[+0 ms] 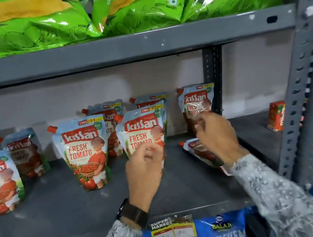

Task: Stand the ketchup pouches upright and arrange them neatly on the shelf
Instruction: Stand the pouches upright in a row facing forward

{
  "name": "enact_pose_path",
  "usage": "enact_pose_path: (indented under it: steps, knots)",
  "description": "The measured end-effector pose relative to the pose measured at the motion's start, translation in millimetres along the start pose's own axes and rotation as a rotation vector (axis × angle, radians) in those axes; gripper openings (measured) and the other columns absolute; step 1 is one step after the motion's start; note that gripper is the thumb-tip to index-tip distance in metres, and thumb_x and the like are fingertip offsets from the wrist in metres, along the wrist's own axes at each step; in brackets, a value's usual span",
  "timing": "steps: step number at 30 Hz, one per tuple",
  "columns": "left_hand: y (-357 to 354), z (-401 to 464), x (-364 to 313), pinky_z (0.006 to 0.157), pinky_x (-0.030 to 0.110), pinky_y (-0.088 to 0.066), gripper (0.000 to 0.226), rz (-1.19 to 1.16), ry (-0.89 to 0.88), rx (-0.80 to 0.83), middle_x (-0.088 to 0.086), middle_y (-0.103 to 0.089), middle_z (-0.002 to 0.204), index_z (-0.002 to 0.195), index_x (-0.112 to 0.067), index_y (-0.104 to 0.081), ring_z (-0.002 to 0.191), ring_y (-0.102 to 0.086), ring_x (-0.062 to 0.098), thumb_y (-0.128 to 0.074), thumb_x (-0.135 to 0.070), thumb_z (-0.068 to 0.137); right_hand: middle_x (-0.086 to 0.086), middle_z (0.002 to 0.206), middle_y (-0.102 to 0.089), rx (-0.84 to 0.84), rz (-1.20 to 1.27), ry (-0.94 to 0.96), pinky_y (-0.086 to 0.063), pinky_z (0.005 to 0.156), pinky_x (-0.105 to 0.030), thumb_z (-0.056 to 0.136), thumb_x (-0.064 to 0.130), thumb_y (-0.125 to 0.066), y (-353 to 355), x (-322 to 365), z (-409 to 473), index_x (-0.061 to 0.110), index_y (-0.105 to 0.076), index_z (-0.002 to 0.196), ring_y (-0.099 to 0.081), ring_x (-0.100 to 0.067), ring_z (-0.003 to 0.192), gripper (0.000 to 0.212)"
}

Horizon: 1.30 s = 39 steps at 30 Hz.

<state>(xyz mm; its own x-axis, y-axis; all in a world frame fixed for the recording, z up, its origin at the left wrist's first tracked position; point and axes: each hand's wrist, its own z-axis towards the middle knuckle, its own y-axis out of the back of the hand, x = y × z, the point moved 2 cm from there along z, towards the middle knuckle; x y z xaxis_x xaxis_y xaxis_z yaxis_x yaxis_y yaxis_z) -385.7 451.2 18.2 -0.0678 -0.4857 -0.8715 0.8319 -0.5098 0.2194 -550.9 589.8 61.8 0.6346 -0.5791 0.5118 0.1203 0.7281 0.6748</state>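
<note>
I judged my right hand point(215, 136), fingers loosely curled and holding nothing, should grip the 1 flat pouch point(200, 151) beneath it by its top.

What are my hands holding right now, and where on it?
The left hand grips the lower front of an upright ketchup pouch. The right hand hovers above the lying pouch; whether it holds anything cannot be told.

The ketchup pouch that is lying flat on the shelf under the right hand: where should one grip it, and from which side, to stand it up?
Grip the lying ketchup pouch near its spout end, by the red cap, coming from above and the left. That end is uncovered; the right hand hides the rest. Lifting it probably pivots the pouch onto its base.
</note>
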Motion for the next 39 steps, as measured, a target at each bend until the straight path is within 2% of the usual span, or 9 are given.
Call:
enact_pose_path:
  steps: [3,5,10,15,20,24,28,33,39]
  knots:
    - [-54.8,11.8,0.3,0.055,0.033,-0.058,0.024,-0.038,0.394,0.449,0.009,-0.069,0.078,0.093,-0.013,-0.067,0.051,-0.063,0.015,-0.067,-0.037,0.094,-0.015,0.120,-0.071,0.276,-0.206,-0.287,-0.060,0.091,-0.044,0.092,0.024,-0.059,9.3,-32.5,31.6,0.009,-0.069,0.119,-0.070,-0.037,0.107,0.033]
    - [-85.6,17.5,-1.2,0.052,0.031,-0.059,0.035,-0.038,0.570,0.568,0.015,-0.069,0.084,0.106,-0.009,-0.061,0.054,-0.066,0.020,-0.065,-0.042,0.095,-0.017,0.122,-0.070,0.482,-0.319,-0.307,-0.059,0.095,-0.044,0.089,0.024,-0.055,1.3,-49.8,40.0,0.002,-0.069,0.121,-0.070,-0.037,0.110,0.042]
    - [-125.2,17.5,-6.0,0.060,0.035,-0.061,0.041,-0.079,0.684,0.621,0.019,-0.065,0.083,0.122,-0.009,-0.052,0.063,-0.067,0.026,-0.064,-0.039,0.096,-0.013,0.138,-0.065,0.593,-0.292,-0.301,-0.049,0.107,-0.038,0.102,0.022,-0.055,-14.0,-58.8,40.1,0.002,-0.065,0.135,-0.061,-0.033,0.130,0.040]
    - [-119.8,11.2,-5.7,0.074,0.043,-0.063,0.006,-0.214,0.733,0.585,0.010,-0.073,0.070,0.097,-0.010,-0.062,0.066,-0.070,0.025,-0.065,-0.015,0.096,-0.012,0.119,-0.075,0.489,0.140,-0.516,-0.059,0.098,-0.039,0.082,0.012,-0.080,-11.3,-74.1,29.2,0.000,-0.071,0.117,-0.073,-0.030,0.108,0.038]
    - [-100.3,11.2,-10.3,0.059,0.036,-0.065,0.012,-0.270,0.572,0.496,0.012,-0.077,0.101,0.108,-0.011,-0.065,0.074,-0.074,0.026,-0.064,-0.008,0.096,-0.016,0.088,-0.079,0.230,0.637,-0.558,-0.058,0.058,-0.027,0.081,-0.002,-0.080,-13.8,-69.1,6.9,0.006,-0.071,0.078,-0.074,-0.020,0.064,0.012]
    - [-85.7,26.6,-20.8,0.075,0.048,-0.064,0.034,0.001,0.152,0.335,-0.004,-0.067,0.084,0.120,-0.027,-0.057,0.084,-0.072,0.022,-0.072,-0.029,0.089,-0.007,0.098,-0.081,0.033,0.861,-0.431,-0.067,0.076,-0.041,0.084,0.004,-0.081,-5.8,-51.1,6.2,0.022,-0.070,0.095,-0.080,-0.022,0.085,0.024]
    - [-78.5,27.2,-28.4,0.079,0.039,-0.059,0.052,0.167,-0.089,0.151,-0.013,-0.061,0.093,0.140,-0.033,-0.045,0.082,-0.069,0.012,-0.068,-0.029,0.093,-0.002,0.108,-0.072,-0.083,0.940,-0.269,-0.066,0.069,-0.034,0.088,0.002,-0.077,2.1,-37.5,0.7,0.029,-0.058,0.106,-0.077,-0.017,0.094,0.038]
    - [-86.5,12.7,13.7,0.089,0.029,-0.057,0.061,0.130,-0.035,0.241,-0.009,-0.068,0.118,0.150,-0.034,-0.039,0.099,-0.069,0.006,-0.066,-0.028,0.096,-0.002,0.110,-0.073,-0.018,0.734,-0.214,-0.066,0.081,-0.045,0.088,0.023,-0.081,-29.0,-63.3,-32.7,0.032,-0.060,0.116,-0.074,-0.016,0.097,0.036]
    - [-86.9,8.0,35.3,0.101,0.023,-0.052,0.065,-0.020,0.033,0.438,-0.015,-0.060,0.134,0.151,-0.040,-0.036,0.118,-0.063,-0.002,-0.068,-0.026,0.095,0.022,0.124,-0.065,0.175,0.649,-0.138,-0.052,0.093,-0.022,0.082,0.031,-0.086,-36.4,-76.2,-47.3,0.037,-0.049,0.139,-0.060,0.010,0.111,0.068]
